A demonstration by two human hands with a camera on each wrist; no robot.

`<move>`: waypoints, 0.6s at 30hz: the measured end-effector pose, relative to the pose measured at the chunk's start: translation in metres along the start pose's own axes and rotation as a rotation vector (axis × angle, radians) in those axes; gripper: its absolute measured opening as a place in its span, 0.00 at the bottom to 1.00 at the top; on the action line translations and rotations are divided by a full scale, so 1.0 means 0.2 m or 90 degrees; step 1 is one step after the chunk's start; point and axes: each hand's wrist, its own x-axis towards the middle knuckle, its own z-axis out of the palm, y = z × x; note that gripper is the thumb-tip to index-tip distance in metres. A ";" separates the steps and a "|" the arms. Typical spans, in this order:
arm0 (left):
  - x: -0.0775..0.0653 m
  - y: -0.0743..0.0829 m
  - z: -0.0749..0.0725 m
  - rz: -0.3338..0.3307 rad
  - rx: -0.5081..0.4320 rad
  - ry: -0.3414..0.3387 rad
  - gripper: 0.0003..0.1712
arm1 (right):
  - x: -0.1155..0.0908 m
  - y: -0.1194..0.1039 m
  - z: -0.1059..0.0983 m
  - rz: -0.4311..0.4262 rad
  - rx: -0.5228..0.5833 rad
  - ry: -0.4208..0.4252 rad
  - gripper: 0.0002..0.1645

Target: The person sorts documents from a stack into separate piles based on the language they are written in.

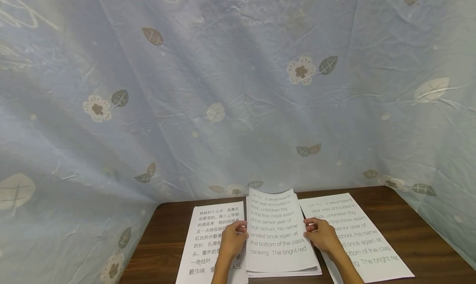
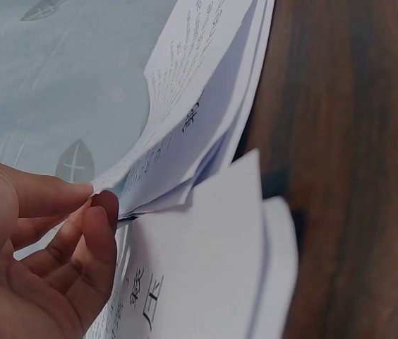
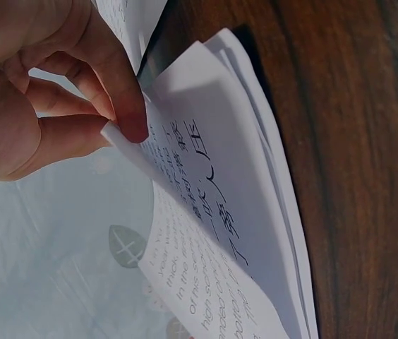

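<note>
In the head view a white sheet with large English print (image 1: 275,226) is raised, slightly curved, over the middle paper stack (image 3: 206,92). My left hand (image 1: 232,239) pinches its left edge between thumb and fingers. At the right edge, my right hand (image 1: 322,235) pinches the same sheet. Beneath it, the right wrist view reveals Chinese characters on the page lying on top of the stack. Paper with Chinese print (image 1: 202,242) lies to the left, partly covered by my left hand. English-printed paper (image 1: 372,242) lies to the right, partly behind my right hand and forearm.
All the papers lie on a dark brown wooden table (image 1: 427,234). Behind the table and along its sides hangs a pale blue curtain (image 1: 253,151) with leaf and flower prints. The side papers lie close to the middle stack.
</note>
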 end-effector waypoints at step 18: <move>-0.01 0.01 -0.02 -0.009 -0.030 -0.003 0.22 | 0.00 -0.01 0.00 -0.001 0.001 -0.001 0.27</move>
